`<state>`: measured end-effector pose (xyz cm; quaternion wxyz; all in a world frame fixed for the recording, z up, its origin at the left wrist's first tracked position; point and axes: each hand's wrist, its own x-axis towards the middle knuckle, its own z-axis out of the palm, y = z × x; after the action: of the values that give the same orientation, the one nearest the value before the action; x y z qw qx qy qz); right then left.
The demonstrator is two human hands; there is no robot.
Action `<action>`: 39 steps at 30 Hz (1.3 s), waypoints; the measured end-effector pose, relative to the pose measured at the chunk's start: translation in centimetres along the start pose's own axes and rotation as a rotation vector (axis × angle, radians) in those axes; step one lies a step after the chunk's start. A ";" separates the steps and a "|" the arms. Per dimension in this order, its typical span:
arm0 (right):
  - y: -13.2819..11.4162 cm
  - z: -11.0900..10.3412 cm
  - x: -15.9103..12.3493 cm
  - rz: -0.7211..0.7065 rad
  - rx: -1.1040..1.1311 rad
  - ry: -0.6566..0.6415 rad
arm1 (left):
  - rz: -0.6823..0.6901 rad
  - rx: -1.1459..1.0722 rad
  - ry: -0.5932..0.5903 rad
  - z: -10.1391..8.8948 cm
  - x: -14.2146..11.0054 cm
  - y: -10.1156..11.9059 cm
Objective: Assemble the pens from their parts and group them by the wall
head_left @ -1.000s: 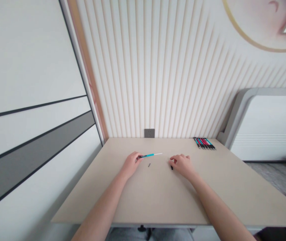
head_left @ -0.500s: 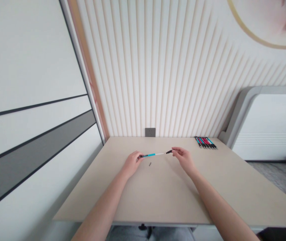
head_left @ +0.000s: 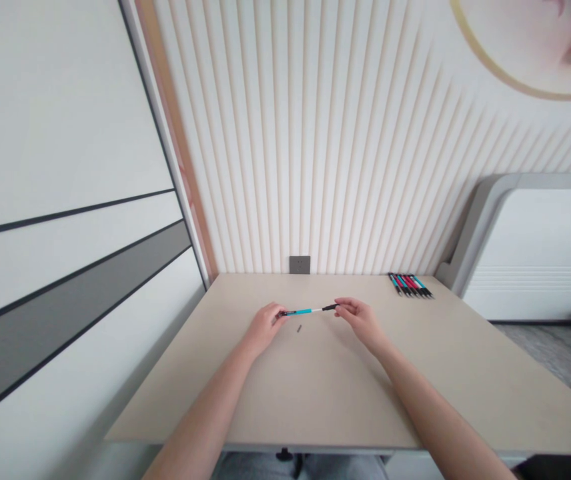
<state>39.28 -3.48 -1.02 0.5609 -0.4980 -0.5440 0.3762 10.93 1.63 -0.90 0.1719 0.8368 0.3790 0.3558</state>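
Observation:
My left hand [head_left: 267, 321] is closed on the black end of a blue pen barrel [head_left: 301, 312], held level above the table. A thin white refill [head_left: 317, 309] sticks out of the barrel's right end. Between the thumb and fingers of my right hand [head_left: 357, 316] is a black pen grip section [head_left: 330, 307], in line with the barrel. Its left end meets or surrounds the refill's tip, and a stretch of white still shows between the two pen parts. A small dark piece, maybe a spring [head_left: 299, 329], lies on the table just below the barrel.
A row of several blue, red and black pens [head_left: 410, 286] lies at the table's back right. The beige table [head_left: 315, 393] reaches the ribbed wall, where a dark socket [head_left: 299, 265] sits. A white cabinet [head_left: 90, 320] borders the left side.
My right hand has moved left with the black grip section, closing the gap to the refill's tip. My left hand and the blue barrel have stayed nearly still.

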 end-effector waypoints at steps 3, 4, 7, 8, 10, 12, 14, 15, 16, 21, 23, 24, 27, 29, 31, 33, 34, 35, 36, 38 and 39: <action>-0.1 0.3 -0.1 0.009 0.017 -0.035 | 0.009 -0.008 -0.007 0.0 0.0 0.3; -0.1 0.3 -0.1 0.011 0.022 -0.044 | 0.010 -0.010 -0.008 0.0 0.0 0.3; 0.0 0.4 -0.1 0.013 0.035 -0.061 | 0.011 -0.015 -0.009 0.1 0.0 0.4; 0.0 0.3 -0.2 0.013 0.038 -0.064 | 0.010 -0.017 -0.009 0.1 0.0 0.4; 0.1 0.3 -0.1 0.009 0.041 -0.062 | 0.009 -0.020 -0.008 0.1 0.0 0.3; 0.1 0.2 -0.1 0.001 0.040 -0.046 | 0.007 -0.022 -0.003 0.2 0.0 0.1; 0.0 0.1 0.0 -0.008 0.037 -0.015 | 0.003 -0.024 0.005 0.2 0.0 0.0; 0.0 0.1 0.0 -0.013 0.036 0.003 | 0.000 -0.026 0.010 0.2 -0.1 0.0; -0.1 0.1 0.0 -0.017 0.035 0.022 | -0.003 -0.028 0.015 0.2 -0.1 0.0; -0.3 -0.3 0.2 -0.037 0.018 0.102 | -0.030 -0.039 0.055 0.2 -0.1 0.1; -0.1 -0.5 0.3 -0.046 -0.002 0.143 | -0.047 -0.043 0.078 0.2 -0.1 0.2; 0.0 -0.6 0.4 -0.050 -0.016 0.168 | -0.056 -0.045 0.092 0.2 -0.1 0.1; 0.7 -0.8 0.5 -0.056 -0.080 0.209 | -0.089 -0.049 0.142 0.2 0.0 0.0; 1.1 -0.4 0.4 -0.057 -0.143 0.176 | -0.111 -0.052 0.177 0.2 0.0 -0.2; 1.3 0.3 0.1 -0.062 -0.220 0.109 | -0.129 -0.055 0.205 0.2 0.0 -0.3; 1.4 1.2 -0.4 -0.073 -0.308 0.037 | -0.141 -0.059 0.224 0.1 0.0 -0.3; 1.5 1.6 -0.6 -0.081 -0.353 0.004 | -0.144 -0.062 0.230 0.1 0.0 -0.3; 1.5 2.1 -0.9 -0.089 -0.400 -0.023 | -0.146 -0.065 0.233 0.1 0.1 -0.2; 1.5 2.4 -1.1 -0.097 -0.446 -0.042 | -0.145 -0.069 0.232 0.1 0.1 -0.2; 1.6 3.0 -1.5 -0.115 -0.539 -0.055 | -0.134 -0.074 0.220 0.1 0.1 0.0; 1.6 3.2 -1.6 -0.127 -0.583 -0.052 | -0.125 -0.076 0.210 0.1 0.1 0.0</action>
<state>36.16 -4.24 -3.21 0.4026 -0.5933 -0.6732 0.1810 11.08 1.68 -0.95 0.1846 0.7624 0.4328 0.4443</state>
